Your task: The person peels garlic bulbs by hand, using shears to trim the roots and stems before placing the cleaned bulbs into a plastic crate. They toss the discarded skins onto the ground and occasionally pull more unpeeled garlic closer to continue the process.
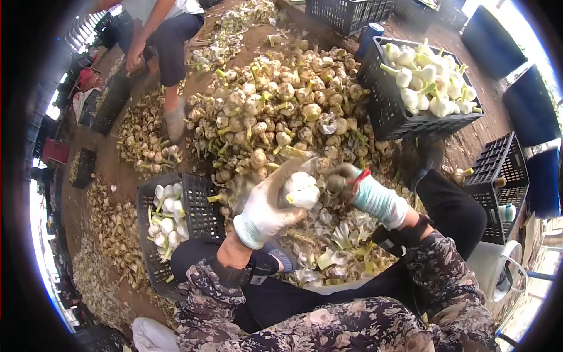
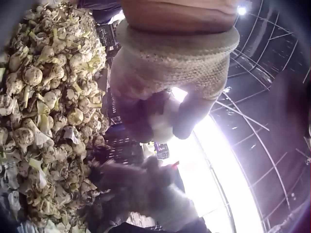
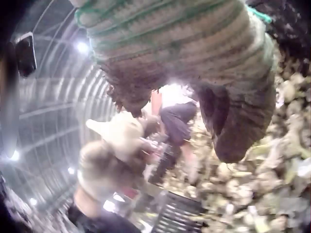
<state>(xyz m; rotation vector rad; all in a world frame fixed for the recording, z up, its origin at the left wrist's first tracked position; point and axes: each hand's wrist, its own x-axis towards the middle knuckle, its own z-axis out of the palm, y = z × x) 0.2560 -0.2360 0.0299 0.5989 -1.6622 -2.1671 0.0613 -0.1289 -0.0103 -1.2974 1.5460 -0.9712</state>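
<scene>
My left hand (image 1: 265, 205), in a white knit glove, grips a white garlic bulb (image 1: 301, 190) between thumb and fingers in the head view. The left wrist view shows the bulb (image 2: 163, 121) partly hidden behind the gloved fingers. Just right of it, my right hand (image 1: 372, 196), in a dirty pale-green and white glove with a red band, is blurred. Its thumb and fingers stand apart in the right wrist view, with no object visible between them; the bulb (image 3: 121, 133) shows beyond. Below both hands lie loose garlic skins (image 1: 343, 234).
A heap of untrimmed garlic (image 1: 281, 105) lies in front. Black crates with white garlic stand left (image 1: 202, 205) and right (image 1: 399, 123). Another black crate (image 1: 498, 170) and a white bucket (image 1: 487, 264) are at the right. A seated person (image 1: 170, 47) is at upper left.
</scene>
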